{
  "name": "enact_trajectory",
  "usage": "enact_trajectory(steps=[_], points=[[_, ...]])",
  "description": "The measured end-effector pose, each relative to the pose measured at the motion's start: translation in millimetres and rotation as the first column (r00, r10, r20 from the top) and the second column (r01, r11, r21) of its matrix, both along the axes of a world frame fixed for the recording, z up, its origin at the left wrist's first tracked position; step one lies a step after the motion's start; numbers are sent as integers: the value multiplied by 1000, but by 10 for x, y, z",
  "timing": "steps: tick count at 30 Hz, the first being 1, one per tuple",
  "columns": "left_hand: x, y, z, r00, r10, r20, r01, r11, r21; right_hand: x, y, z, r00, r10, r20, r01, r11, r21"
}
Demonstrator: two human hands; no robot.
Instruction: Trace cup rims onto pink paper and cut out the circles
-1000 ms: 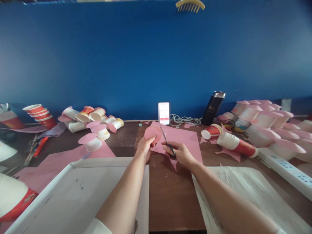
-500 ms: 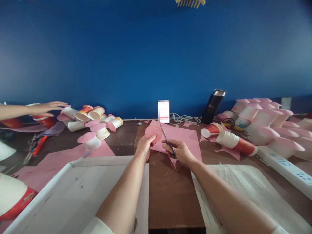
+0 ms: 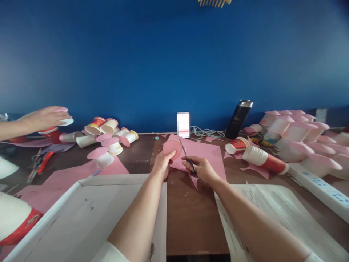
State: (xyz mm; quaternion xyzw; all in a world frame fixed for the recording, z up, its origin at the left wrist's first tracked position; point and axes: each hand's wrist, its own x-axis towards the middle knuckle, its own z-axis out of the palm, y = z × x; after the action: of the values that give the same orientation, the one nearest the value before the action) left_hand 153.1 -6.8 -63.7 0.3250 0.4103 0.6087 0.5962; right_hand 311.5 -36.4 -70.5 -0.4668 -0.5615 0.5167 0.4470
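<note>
A round pink paper disc (image 3: 171, 148) is gripped in my left hand (image 3: 164, 163), the thumb lying across its face. Whether a cup is behind the disc, I cannot tell. My right hand (image 3: 200, 169) has its fingers through the handles of a pair of dark scissors (image 3: 188, 159). The blades point up and to the left, close by the disc's right edge. Beneath both hands lies a pink paper sheet (image 3: 212, 154) on the brown table.
At the left, a co-worker's hand (image 3: 45, 118) holds a white cup with a pink top. Pink-topped cups (image 3: 102, 158) lie left, more (image 3: 297, 131) are piled right. A phone (image 3: 183, 124), black flask (image 3: 238, 118), stacked cups (image 3: 264, 160) and power strip (image 3: 321, 187) stand or lie around.
The co-worker's hand has picked up a pink-topped cup at the left and drawn it a little left. My own hands, the disc and the scissors have hardly moved.
</note>
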Motion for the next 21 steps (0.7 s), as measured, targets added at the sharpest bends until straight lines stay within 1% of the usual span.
enact_trajectory(steps=[9,14,18,21], points=[[1,-18,8,1000,3,-24,-4,1000,-16,0,0,0,1000,-11,12,11,1000,0],[-9,-9,5,1000,-5,-30,5,1000,-13,-4,5,-8,1000,-11,-7,11,1000,0],[-13,1,-4,999,-7,-32,7,1000,-10,-7,11,-16,999,-13,-41,12,1000,-15],[-14,3,-7,1000,-3,-30,2,1000,-18,-4,12,-16,999,-23,-34,22,999,-37]])
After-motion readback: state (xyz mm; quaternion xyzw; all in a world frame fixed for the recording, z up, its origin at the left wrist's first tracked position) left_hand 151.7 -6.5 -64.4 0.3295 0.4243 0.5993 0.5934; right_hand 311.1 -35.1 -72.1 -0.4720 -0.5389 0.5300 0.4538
